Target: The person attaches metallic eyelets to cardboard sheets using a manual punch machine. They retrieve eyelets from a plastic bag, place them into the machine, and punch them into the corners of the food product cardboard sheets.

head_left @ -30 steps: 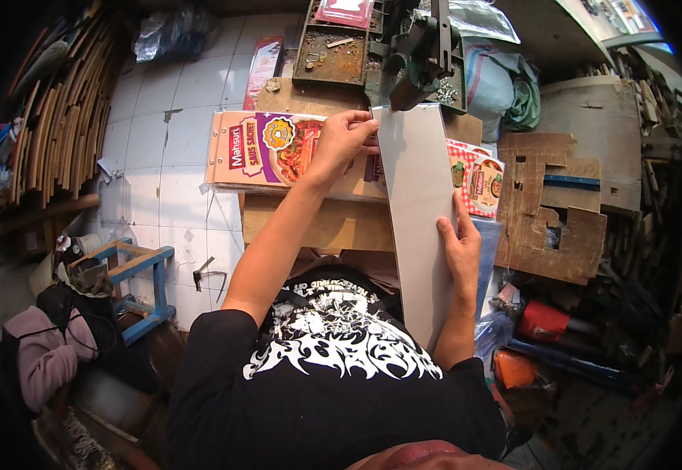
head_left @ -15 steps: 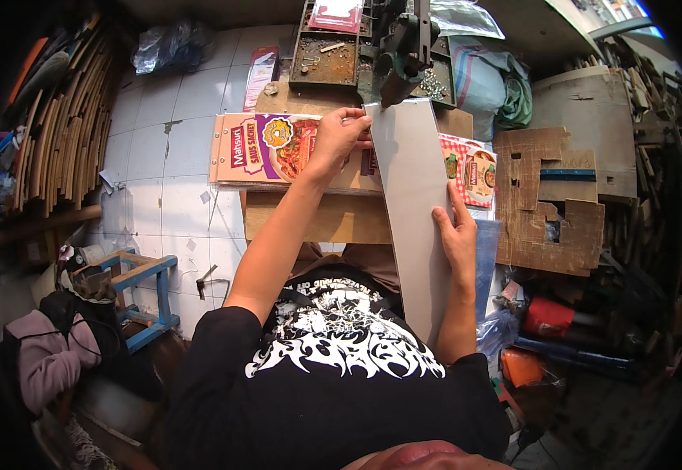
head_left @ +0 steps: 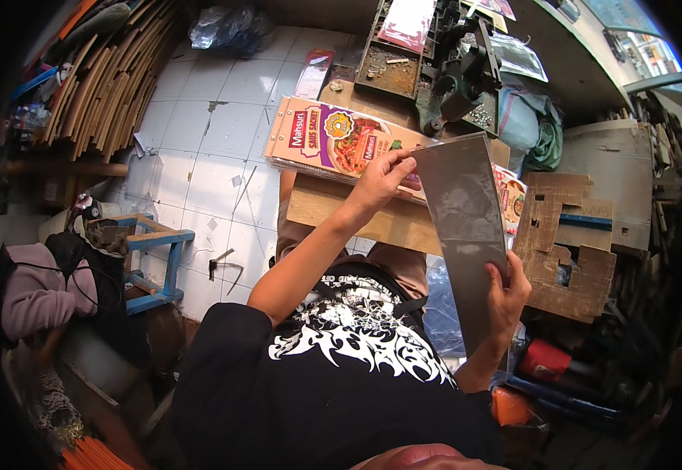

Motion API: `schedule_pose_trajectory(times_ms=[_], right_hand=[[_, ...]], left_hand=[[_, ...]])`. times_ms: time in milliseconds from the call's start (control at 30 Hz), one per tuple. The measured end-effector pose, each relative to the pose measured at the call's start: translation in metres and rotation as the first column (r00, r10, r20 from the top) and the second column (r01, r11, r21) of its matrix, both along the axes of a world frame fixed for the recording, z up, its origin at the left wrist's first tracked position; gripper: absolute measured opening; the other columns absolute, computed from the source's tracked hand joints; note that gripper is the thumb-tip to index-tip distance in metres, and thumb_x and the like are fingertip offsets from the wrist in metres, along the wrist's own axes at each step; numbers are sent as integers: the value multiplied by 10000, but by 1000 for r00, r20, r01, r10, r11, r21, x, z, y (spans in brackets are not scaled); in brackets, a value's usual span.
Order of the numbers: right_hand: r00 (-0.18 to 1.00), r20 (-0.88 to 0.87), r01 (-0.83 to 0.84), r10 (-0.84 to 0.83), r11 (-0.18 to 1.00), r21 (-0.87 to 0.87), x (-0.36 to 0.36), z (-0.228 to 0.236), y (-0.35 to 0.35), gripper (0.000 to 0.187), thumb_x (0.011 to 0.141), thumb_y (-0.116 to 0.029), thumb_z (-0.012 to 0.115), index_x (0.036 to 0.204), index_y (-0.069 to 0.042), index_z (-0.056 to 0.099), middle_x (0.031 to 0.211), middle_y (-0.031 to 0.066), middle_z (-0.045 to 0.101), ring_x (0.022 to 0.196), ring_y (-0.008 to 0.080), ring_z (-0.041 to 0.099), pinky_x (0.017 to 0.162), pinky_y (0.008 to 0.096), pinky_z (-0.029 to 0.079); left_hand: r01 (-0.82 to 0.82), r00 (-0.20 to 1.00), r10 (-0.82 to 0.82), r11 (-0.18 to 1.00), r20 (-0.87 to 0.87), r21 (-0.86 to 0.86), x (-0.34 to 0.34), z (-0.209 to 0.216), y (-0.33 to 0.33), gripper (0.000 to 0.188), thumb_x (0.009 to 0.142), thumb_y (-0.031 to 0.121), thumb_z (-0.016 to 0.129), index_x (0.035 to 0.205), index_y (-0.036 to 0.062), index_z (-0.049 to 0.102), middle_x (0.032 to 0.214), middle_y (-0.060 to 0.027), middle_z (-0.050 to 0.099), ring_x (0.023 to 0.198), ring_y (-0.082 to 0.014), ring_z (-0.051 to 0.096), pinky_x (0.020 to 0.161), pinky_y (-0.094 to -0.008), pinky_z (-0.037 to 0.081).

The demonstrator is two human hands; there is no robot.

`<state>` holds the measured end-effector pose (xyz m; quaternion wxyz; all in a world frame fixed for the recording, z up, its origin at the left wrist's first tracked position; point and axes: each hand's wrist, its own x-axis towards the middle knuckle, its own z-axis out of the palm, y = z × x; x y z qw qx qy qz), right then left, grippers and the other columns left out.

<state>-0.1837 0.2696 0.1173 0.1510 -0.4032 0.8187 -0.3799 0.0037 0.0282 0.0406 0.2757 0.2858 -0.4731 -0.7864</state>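
A long, thin grey panel (head_left: 466,211) slants across the space in front of me, its dark face partly glossy. My left hand (head_left: 386,178) pinches its far left edge between thumb and fingers. Lower down, my right hand (head_left: 510,288) grips the right edge, thumb lying on the face. Under the left hand, a stack of colourful printed panels (head_left: 337,139) with food pictures and small edge holes rests on a wooden bench (head_left: 384,221). Another printed piece (head_left: 511,200) with a red-checked pattern shows behind the grey panel. Just past the panel's far end stands a dark green metal press (head_left: 460,86).
Beside the press is a metal tray (head_left: 389,70) with small hardware. Worn cut-out boards (head_left: 564,243) lean at the right. At the left are a blue stool frame (head_left: 170,266) and stacked wooden strips (head_left: 110,94). Clear plastic (head_left: 441,313) lies below the panel.
The grey panel has come away from the press toward me and tilted, its face turning darker. Both hands moved with it. The whole view has shifted, so the bench appears further right.
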Motion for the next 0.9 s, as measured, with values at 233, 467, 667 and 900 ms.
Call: schedule_pose_trajectory(times_ms=[233,467,667,900], right_hand=[[507,-837,-458,207,887,-59,11,51,-6,338,686,-45,802,1003,-154,759,860,0,632,656,179,541,592,318,437],[334,-937,-541,101,835,-103,21,28,-14,278,742,-31,788,987,-158,756,999,-7,654,800,190,558,690,335,464],[325,-939,-571,115,815,-98,31,11,-21,271,730,-88,823,969,-199,756,1055,-56,649,920,167,543,753,326,470],[429,-880,-572,205,816,-89,40,-17,-23,277,746,-93,786,1000,-201,760,1045,-36,678,937,167,589,797,341,500]], left_hand=[[145,883,-61,979,-466,145,57,66,9,832,1000,595,355,1513,-46,216,1453,-174,444,1313,-264,487,1079,-382,415],[148,827,-112,989,-550,20,95,91,20,836,920,280,613,1531,-57,151,1474,-211,390,1325,-223,467,1075,-321,402],[-57,964,72,996,-254,69,113,84,31,500,974,109,579,1405,-81,413,1148,-138,652,1023,-146,655,873,-248,531],[-297,932,333,928,-145,223,143,42,41,244,971,92,539,1142,-79,573,1011,-152,691,859,-148,700,792,-264,583]])
